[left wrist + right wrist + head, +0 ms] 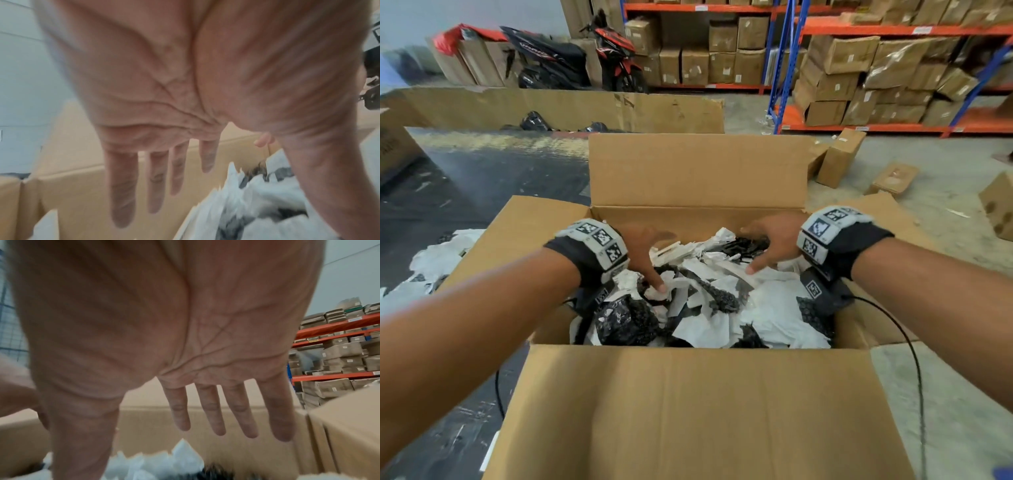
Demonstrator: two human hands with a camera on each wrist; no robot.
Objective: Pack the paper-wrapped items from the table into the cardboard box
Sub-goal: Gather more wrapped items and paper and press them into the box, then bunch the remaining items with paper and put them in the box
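A large cardboard box (695, 404) stands open before me, all flaps folded out. Inside lies a heap of black items wrapped in white paper (726, 301). Both hands hover palm-down just above that heap. My left hand (643, 255) has its fingers spread straight, and its thumb tip touches a scrap of white paper. My right hand (774, 241) is spread too and holds nothing. The left wrist view shows the left hand (156, 170) with straight fingers over the wrapped items (257, 203). The right wrist view shows the right hand (226, 410) flat above the paper (164, 462).
More paper-wrapped items (434, 260) lie on the dark table (482, 178) left of the box. Cables hang from both wrists. Loose cartons (840, 157) sit on the floor at the right, before orange shelves (893, 68) of boxes. Two scooters (571, 58) stand behind.
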